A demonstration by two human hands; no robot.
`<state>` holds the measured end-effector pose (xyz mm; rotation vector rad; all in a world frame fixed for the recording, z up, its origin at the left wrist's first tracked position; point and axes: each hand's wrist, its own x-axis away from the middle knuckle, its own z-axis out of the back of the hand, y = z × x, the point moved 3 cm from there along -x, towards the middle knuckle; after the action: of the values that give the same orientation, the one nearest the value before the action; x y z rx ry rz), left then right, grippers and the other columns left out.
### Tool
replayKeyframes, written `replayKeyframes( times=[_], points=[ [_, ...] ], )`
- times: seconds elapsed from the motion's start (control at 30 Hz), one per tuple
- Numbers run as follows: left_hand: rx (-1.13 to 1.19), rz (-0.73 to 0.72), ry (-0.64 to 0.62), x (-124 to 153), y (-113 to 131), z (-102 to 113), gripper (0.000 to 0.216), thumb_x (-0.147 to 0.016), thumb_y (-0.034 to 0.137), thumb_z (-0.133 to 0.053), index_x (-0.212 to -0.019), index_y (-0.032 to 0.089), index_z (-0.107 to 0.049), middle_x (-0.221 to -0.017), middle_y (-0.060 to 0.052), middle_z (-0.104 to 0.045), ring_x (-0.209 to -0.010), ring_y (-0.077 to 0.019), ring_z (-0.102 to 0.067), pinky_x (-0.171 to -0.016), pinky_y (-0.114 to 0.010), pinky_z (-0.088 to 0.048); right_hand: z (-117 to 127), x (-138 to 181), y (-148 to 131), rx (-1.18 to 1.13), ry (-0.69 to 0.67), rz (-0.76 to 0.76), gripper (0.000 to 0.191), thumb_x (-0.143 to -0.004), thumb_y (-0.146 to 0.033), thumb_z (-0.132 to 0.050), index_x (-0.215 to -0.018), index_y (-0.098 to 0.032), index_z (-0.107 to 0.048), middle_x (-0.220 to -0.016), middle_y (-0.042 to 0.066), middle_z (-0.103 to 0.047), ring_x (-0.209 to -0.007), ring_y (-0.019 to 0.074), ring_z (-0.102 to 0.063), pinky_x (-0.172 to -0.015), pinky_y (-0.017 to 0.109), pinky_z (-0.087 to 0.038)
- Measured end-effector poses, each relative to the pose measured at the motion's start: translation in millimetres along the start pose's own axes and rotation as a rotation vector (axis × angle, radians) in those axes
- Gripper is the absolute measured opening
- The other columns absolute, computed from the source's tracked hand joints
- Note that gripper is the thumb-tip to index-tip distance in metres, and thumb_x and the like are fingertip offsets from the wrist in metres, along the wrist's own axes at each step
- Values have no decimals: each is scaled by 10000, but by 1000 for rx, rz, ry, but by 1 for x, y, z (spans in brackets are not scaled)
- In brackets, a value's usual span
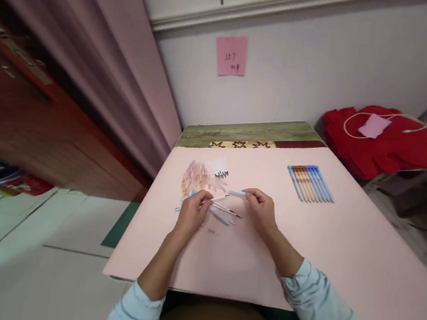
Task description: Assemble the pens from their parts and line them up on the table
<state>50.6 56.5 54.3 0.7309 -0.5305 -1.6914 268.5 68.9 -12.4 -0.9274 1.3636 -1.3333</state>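
Observation:
My left hand [192,210] pinches a thin white pen refill [219,198] above the pink table sheet [250,246]. My right hand [262,207] is closed on a light blue pen barrel [237,192], whose end points at the refill tip. Under the hands lie another refill [228,211] and a light blue pen part [219,216]. Left of the hands sits a heap of clear and orange pen parts [198,178] and a bunch of white refills [220,168].
A row of several assembled blue and orange pens [311,183] lies at the far right of the sheet. A red cloth with a white cord [389,139] sits beyond the table's right corner. A pink sticky note [230,55] is on the wall.

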Motion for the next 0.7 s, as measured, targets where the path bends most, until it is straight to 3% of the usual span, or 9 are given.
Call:
replayKeyframes(
  times=[0.17, 0.7],
  points=[
    [-32, -10, 76, 5, 0, 5, 126, -862, 221, -525, -863, 219, -651, -816, 1, -692, -780, -158, -624, -724, -260, -448, -1, 6, -1, 7, -33, -5, 220, -808, -337, -562, -791, -199, -732, -766, 19, -694, -705, 184, -572, -649, 268, -421],
    [-97, -25, 56, 4, -6, 11, 132, -867, 231, -524, -870, 213, -655, -845, -9, -704, -825, -173, -634, -761, -274, -465, 1, 8, -7, 20, -1, -26, 209, -779, -327, -543, -755, -202, -709, -673, 2, -620, -637, 169, -502, -601, 267, -381]
  ],
)
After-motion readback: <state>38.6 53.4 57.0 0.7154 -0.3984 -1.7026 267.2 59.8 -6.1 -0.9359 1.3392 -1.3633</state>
